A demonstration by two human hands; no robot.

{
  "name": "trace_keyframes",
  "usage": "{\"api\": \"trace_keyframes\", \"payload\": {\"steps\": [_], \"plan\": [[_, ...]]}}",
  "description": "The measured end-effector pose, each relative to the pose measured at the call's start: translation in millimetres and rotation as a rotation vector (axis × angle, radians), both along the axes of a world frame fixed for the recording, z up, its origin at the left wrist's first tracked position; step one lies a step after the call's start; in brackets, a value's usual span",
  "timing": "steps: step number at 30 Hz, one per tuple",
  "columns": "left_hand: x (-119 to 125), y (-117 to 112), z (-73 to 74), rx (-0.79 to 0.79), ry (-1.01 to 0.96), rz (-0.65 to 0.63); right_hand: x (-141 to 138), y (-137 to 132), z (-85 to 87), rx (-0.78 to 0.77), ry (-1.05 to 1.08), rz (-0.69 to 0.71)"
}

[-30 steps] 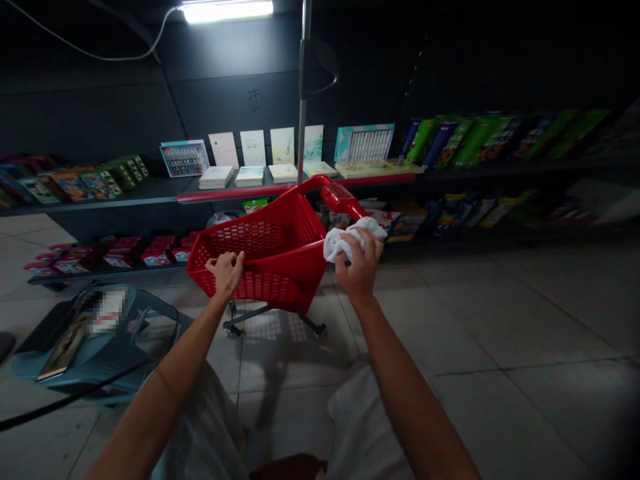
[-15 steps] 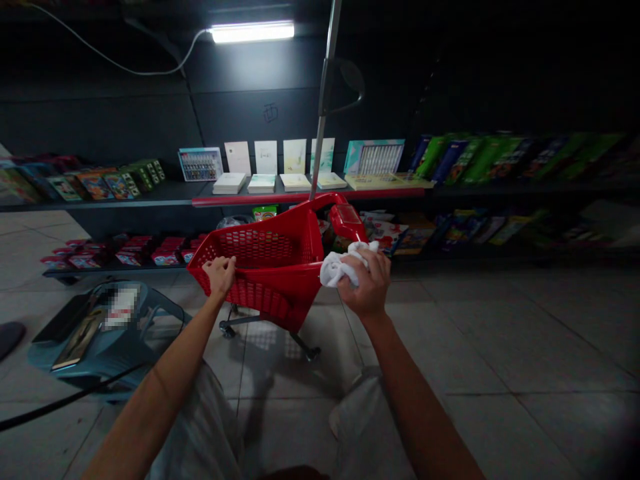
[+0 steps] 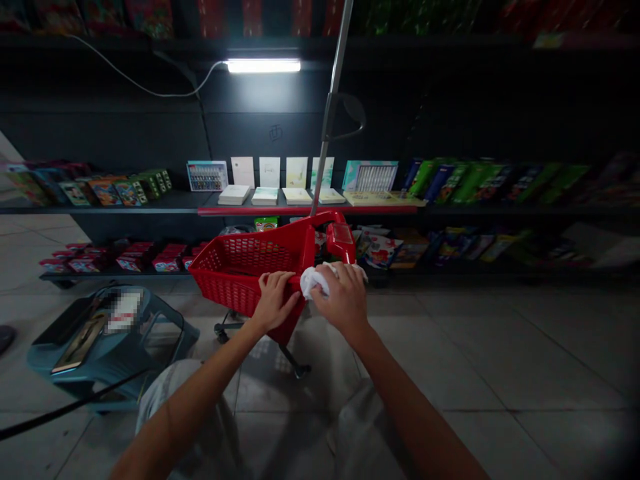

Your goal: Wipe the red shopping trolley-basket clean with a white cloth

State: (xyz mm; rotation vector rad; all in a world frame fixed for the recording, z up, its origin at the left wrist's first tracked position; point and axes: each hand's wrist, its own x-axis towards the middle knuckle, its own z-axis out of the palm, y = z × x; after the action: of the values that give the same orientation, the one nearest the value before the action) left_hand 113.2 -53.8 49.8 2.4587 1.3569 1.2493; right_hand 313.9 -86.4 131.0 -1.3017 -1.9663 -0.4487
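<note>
Red cart (image 3: 235, 267), lengthwise left-right with its handle rightward, is being gripped by the left hand (image 3: 274, 300); white cloth (image 3: 311, 282) is being clutched by the right hand (image 3: 341, 301).

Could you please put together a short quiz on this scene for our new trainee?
1. True or false: the right hand is empty.
2. The left hand touches: A) a shelf, B) the red basket, C) the floor.
3. What stands on the floor to the picture's left of the red basket?
Key: 1. False: it grips a white cloth. 2. B. 3. A teal stool.
</note>
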Motion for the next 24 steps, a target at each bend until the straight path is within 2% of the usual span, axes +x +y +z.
{"api": "trace_keyframes", "payload": {"steps": [7,11,14,24], "plan": [[-26,10,-2.9,0.039,-0.291,0.062,-13,-15,14.1,-0.112,-0.106,0.243],[-42,13,-0.8,-0.004,-0.319,0.061,-8,-8,19.7,-0.163,-0.162,0.476],[-53,17,-0.6,-0.043,-0.339,0.075,-7,-3,24.0,-0.201,-0.157,0.593],[-68,26,5.7,-0.092,-0.347,0.068,-12,4,31.8,-0.252,-0.141,0.792]]}}
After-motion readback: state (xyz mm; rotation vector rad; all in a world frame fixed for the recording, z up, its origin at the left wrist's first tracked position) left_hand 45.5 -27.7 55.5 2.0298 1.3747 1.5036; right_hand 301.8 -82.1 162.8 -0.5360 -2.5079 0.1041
